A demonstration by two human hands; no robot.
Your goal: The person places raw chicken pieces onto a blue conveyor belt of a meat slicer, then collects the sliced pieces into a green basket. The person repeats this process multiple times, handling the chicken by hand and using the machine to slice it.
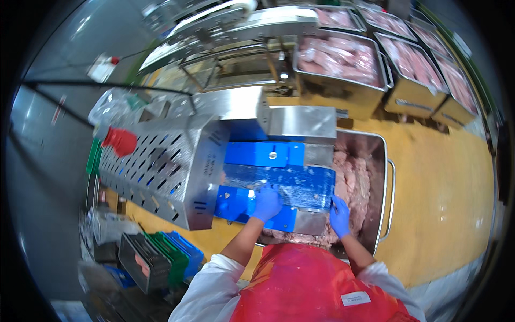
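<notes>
A wet blue conveyor belt (299, 185) with small pale scraps on it comes out of a slotted stainless steel guard (161, 161). My left hand (267, 204), in a blue-violet glove, is over the belt's near edge and the blue side plate (237, 203); its fingertips reach the belt, and whether they pinch anything is unclear. At the belt's right end, my right hand (340, 215), gloved alike, has its fingers by the near corner. Whether it grips that corner cannot be seen. Raw pale-pink meat (354, 189) lies below in a steel tub (380, 193), partly hidden by the conveyor.
Steel tubs (342, 92) of plastic-covered meat stand at the back right. Behind the machine runs another conveyor (241, 28). A red-covered knob or device (120, 141) hangs over the guard. Green crates (171, 257) and a grey crate (141, 261) are at lower left on the yellow floor.
</notes>
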